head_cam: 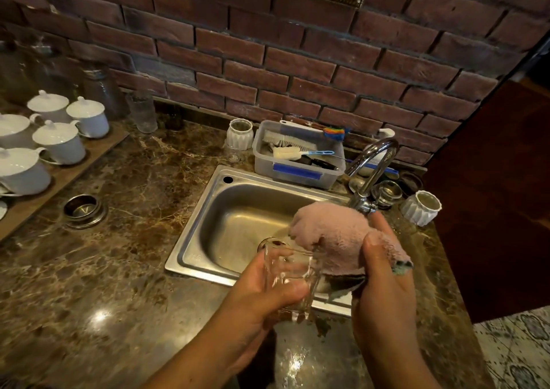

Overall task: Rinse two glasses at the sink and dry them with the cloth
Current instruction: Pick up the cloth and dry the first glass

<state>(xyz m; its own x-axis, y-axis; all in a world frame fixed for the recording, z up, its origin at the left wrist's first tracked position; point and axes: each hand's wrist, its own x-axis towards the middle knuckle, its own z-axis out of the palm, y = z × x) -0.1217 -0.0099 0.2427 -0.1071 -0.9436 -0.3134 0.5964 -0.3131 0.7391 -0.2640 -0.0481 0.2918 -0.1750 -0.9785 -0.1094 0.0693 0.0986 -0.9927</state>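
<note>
Head view of a steel sink (238, 210) set in a brown marbled worktop (119, 269) against a brick wall (268, 61).

The left hand (268, 293) grips a clear glass (290, 275), thumb across its near side and fingers curled behind it. The glass is tilted and sits over the near rim of the sink, towards the sink's right end.

The right hand (384, 281) holds a bunched pink cloth (336, 237), thumb pressed on the front and fingers wrapped behind. The cloth is above the right part of the sink, just right of the glass and a little higher. Its lower edge meets the glass's right side; whether any of it is inside the glass cannot be told. The two hands are close together, with glass and cloth between them.

A curved chrome tap (372, 168) rises at the sink's far right corner, just behind the cloth. A plastic tub (297, 162) of brushes rests on the sink's far rim. A ribbed white pot (240, 134) stands left of the tub.

A tall clear glass (143, 112) stands by the wall, well left of the sink. Farther left are white lidded cups (59, 141) on a board. A metal ring (83, 210) is set into the worktop left of the sink.
</note>
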